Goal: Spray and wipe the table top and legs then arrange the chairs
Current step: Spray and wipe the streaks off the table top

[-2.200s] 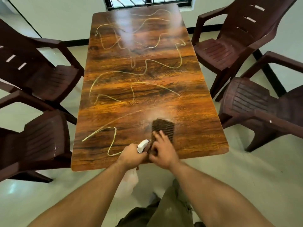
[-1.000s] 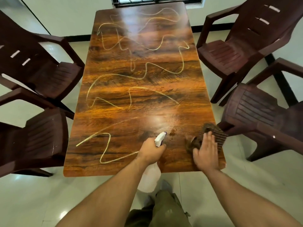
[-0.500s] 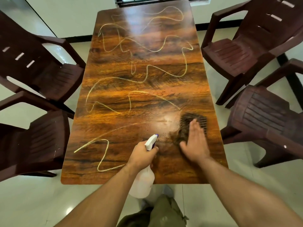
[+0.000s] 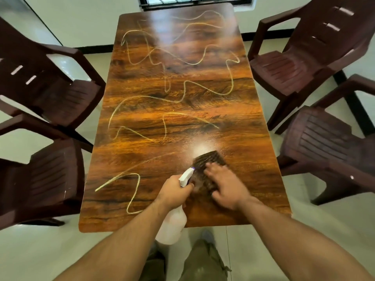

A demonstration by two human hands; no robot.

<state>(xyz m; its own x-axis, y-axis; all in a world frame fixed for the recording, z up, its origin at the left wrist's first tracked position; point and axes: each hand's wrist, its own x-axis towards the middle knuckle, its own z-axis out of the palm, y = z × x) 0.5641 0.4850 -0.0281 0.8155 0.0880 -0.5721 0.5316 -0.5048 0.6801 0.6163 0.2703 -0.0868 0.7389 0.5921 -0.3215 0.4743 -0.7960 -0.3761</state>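
A glossy wood-grain table top (image 4: 182, 94) stretches away from me, crossed by pale yellow squiggly lines (image 4: 142, 122). My left hand (image 4: 174, 189) grips a white spray bottle (image 4: 172, 226) by its neck; the nozzle (image 4: 186, 176) points forward and the body hangs below the near edge. My right hand (image 4: 225, 185) presses flat on a dark brown ribbed cloth (image 4: 209, 161) at the near right of the table, blurred with motion. A wet sheen lies just beyond the cloth. The table legs are hidden.
Dark brown plastic chairs stand around the table: two on the left (image 4: 50, 94) (image 4: 40, 183) and two on the right (image 4: 304, 57) (image 4: 328, 142), angled loosely. A barred window (image 4: 192, 1) sits at the far end. Pale tiled floor (image 4: 40, 250) surrounds everything.
My right hand has swept the cloth from the table's near right edge leftward to beside the spray nozzle. My left hand with the bottle has stayed near the front edge.
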